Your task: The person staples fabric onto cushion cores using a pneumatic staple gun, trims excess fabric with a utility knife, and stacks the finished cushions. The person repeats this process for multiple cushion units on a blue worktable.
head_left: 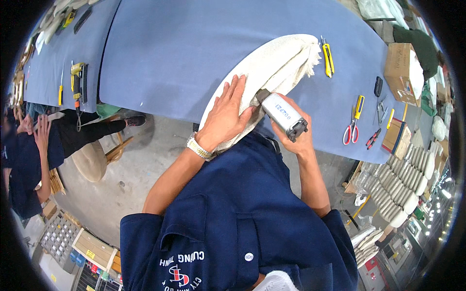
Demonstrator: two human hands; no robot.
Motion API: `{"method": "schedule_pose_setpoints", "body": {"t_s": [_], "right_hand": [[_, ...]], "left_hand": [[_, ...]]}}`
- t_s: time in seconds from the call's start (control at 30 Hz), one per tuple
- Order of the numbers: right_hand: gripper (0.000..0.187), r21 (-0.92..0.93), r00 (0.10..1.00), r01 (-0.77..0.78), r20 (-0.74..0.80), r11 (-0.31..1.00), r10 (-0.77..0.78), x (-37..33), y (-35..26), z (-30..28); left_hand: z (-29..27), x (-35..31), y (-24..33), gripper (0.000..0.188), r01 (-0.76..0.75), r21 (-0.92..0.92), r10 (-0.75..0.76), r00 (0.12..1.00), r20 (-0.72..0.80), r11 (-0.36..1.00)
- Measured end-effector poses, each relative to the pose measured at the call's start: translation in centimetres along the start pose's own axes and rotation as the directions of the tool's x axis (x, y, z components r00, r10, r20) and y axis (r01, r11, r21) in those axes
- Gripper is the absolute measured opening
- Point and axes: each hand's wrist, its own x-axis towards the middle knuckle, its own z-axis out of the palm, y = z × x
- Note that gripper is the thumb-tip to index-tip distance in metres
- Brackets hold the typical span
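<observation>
A curved panel covered in cream fabric (272,58) rests tilted over the near edge of the blue table, its frayed cloth edge gathered on the right. My left hand (225,116), with a metal watch at the wrist, lies flat on the cloth, fingers stretched and thumb apart. Gripped in my right hand (302,138) is a silver and black staple gun (282,112), its dark nose against the fabric beside my left thumb. My right fingers are partly hidden behind the tool.
On the blue table (194,43) lie a yellow utility knife (328,59), red-handled scissors (350,132) and pliers (374,138). A cardboard box (402,72) stands at the right edge. At left, a co-worker (36,155) sits near another staple gun (77,82). Stacked cream pads (400,182) fill the right.
</observation>
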Motion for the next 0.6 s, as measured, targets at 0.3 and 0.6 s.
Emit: {"method": "schedule_pose_setpoints", "body": {"t_s": [0.3, 0.6], "right_hand": [[0.053, 0.066, 0.999, -0.009, 0.047, 0.998, 0.006, -0.3, -1.0, -0.3], [0.061, 0.053, 0.976, -0.149, 0.167, 0.987, 0.138, 0.6, -0.9, -1.3]], "left_hand": [[-0.2, -0.2, 0.7, 0.086, 0.068, 0.072, -0.066, 0.997, -0.031, 0.995], [0.9, 0.5, 1.4, 0.089, 0.075, 0.116, -0.064, 0.993, -0.095, 0.99]]}}
